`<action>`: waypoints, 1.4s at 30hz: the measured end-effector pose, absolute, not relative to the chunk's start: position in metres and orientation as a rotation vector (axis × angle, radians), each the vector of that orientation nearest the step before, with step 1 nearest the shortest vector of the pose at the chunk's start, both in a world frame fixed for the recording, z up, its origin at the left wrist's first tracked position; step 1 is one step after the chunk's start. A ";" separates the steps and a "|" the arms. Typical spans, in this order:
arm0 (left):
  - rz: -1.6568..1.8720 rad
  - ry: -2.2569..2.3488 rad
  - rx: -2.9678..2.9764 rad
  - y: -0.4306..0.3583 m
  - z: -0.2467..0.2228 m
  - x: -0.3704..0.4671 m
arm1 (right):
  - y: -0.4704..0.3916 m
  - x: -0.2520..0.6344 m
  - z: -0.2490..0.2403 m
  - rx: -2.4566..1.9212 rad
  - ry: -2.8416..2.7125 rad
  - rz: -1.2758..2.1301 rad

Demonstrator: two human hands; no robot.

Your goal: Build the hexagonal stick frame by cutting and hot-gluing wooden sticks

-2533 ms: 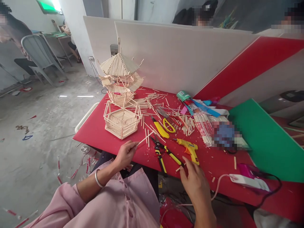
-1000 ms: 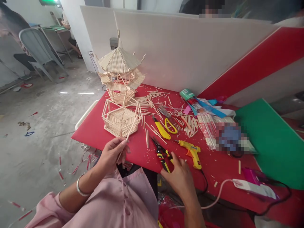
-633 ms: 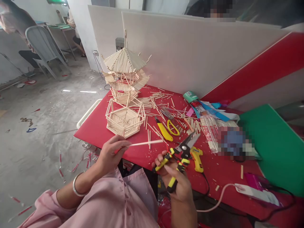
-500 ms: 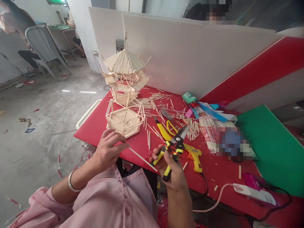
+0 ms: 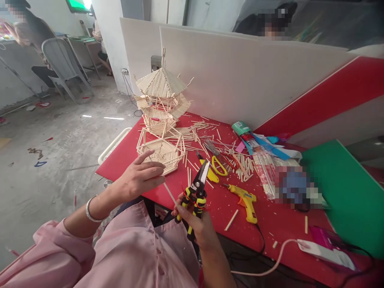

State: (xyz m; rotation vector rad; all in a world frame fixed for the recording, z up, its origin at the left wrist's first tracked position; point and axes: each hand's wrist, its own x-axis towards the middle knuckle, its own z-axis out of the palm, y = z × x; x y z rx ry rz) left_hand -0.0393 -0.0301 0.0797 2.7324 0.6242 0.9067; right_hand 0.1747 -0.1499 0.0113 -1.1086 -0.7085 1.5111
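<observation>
My right hand (image 5: 196, 224) is closed round the yellow-and-black handles of a pair of shears (image 5: 198, 185), whose blades point up and away. A thin wooden stick (image 5: 170, 193) slants between my two hands, its lower end by my right thumb. My left hand (image 5: 141, 176) pinches the stick's upper part, index finger raised. Just beyond that hand lies a six-sided stick frame (image 5: 175, 160) with a woven-looking base. Behind it rises a tiered pagoda model (image 5: 161, 83) made of the same sticks.
On the red table (image 5: 117, 160) are loose sticks (image 5: 201, 126), a yellow glue gun (image 5: 244, 200), a yellow cutter (image 5: 211, 174) and bagged sticks (image 5: 265, 170). A green board (image 5: 351, 200) and white power strip (image 5: 325, 254) lie right. White panels (image 5: 216, 76) stand behind; other people sit beyond.
My right hand has brought the shears left, their blades turning more upright. Its thumb is now at the stick. My left hand has shifted slightly up the stick, its index finger lifting.
</observation>
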 end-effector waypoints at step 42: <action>0.931 1.072 0.498 -0.055 0.068 0.012 | -0.143 0.152 -0.007 -1.208 -0.569 1.427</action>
